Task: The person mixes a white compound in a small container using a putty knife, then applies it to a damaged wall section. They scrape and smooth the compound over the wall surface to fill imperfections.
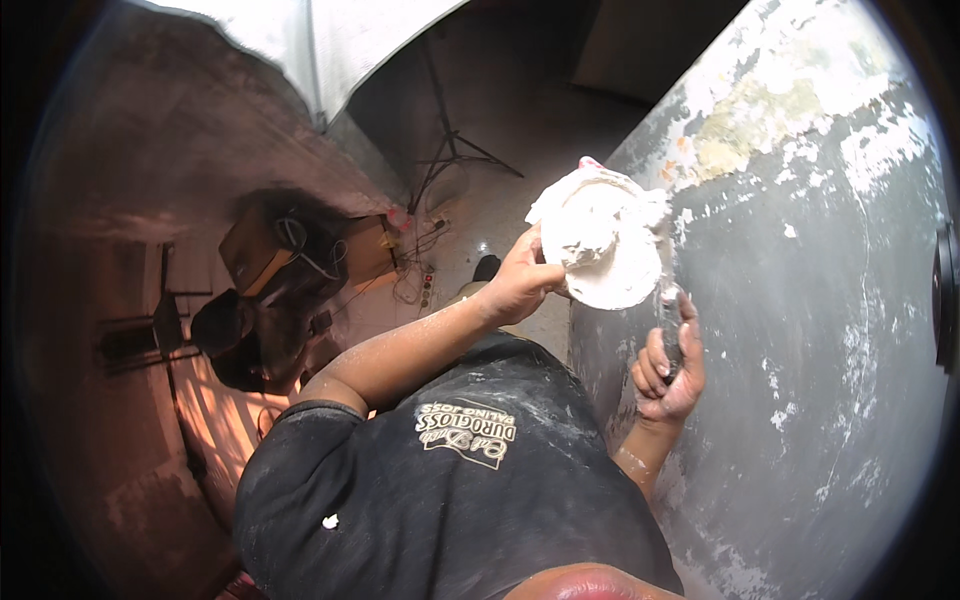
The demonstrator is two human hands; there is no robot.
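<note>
My left hand (522,278) grips the near left side of a round white dish (612,303), its thumb on the rim. Thick white paste (592,232), like wall putty, is heaped in the dish and smeared over its edge. Just right of and nearer than the dish, my right hand (672,375) is closed round the dark handle of a putty knife (671,340). The knife's tip end, with some white on it, is close to the dish's right edge; whether they touch I cannot tell. White specks dot both forearms.
A grey wall (760,360) with rough white patches rises close on the right. Beyond the dish stands a black tripod (450,140), under a large white panel (340,40). To the left are cardboard boxes (255,250), loose cables and a power strip (427,285) on the floor.
</note>
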